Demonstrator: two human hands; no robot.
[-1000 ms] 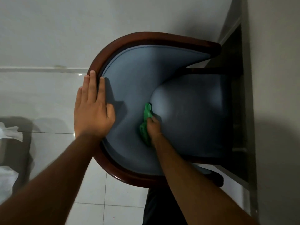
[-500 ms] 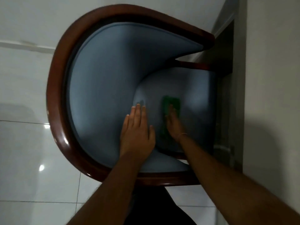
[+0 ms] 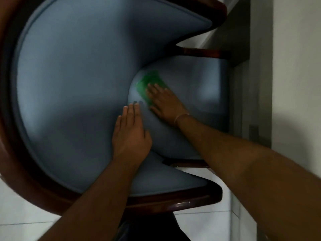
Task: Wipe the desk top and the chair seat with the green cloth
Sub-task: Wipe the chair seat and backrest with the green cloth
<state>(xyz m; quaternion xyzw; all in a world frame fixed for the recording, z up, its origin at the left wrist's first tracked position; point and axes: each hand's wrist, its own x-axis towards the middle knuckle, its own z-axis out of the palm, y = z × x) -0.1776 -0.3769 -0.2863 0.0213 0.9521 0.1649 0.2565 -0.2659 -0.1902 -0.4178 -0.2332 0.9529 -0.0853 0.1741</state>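
A blue upholstered chair fills the view; its seat (image 3: 196, 87) lies centre right, ringed by the curved padded back (image 3: 73, 80) and a dark wooden frame (image 3: 10, 153). The green cloth (image 3: 149, 82) lies flat on the left part of the seat, blurred. My right hand (image 3: 165, 101) presses flat on the cloth, fingers spread over its lower right part. My left hand (image 3: 130, 134) rests flat and bare on the inner padding beside the seat's edge, fingers together. The desk edge (image 3: 260, 84) runs along the right.
White floor tiles (image 3: 20, 206) show below the chair at the left and at the bottom. The pale desk side panel (image 3: 298, 66) stands close to the chair's right. A wooden armrest tip (image 3: 199, 200) juts out near my right forearm.
The view has closed in on the chair. My left hand left the chair's rim and came to the padding by the seat. The cloth slid up and left across the seat under my right hand.
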